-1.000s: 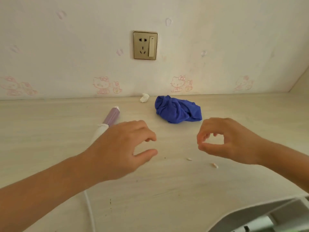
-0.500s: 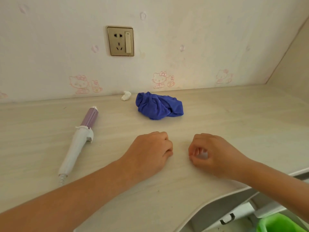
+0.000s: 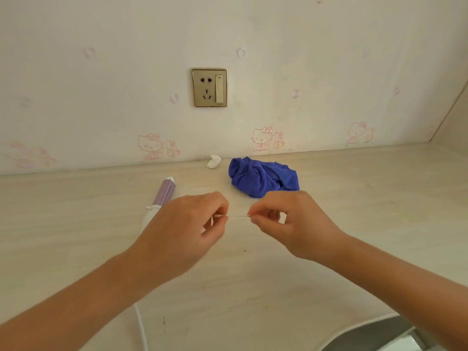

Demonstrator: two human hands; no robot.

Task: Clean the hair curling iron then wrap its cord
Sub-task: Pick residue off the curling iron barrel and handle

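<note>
Near the centre of the frame both hands are raised a little over the pale wooden table [image 3: 367, 198]; the left hand [image 3: 182, 229] and the right hand [image 3: 288, 224] each pinch one end of a thin white strand [image 3: 238, 216] between thumb and forefinger, and the strand runs straight between them; what the strand is made of I cannot tell. The other fingers of both hands are curled loosely. The curling iron [image 3: 166, 192] lies on the table at left of centre, just behind the left hand; its purple barrel points to the wall, and its white handle is mostly hidden by this hand. Its white cord [image 3: 141, 328] comes out under the left forearm and goes to the lower edge of the frame. A crumpled blue cloth [image 3: 263, 177] lies above the right hand, near the wall; a small white wad [image 3: 214, 162] sits just left of it, against the wall. A gold socket plate [image 3: 209, 87] is on the wall, in the upper centre.
</note>
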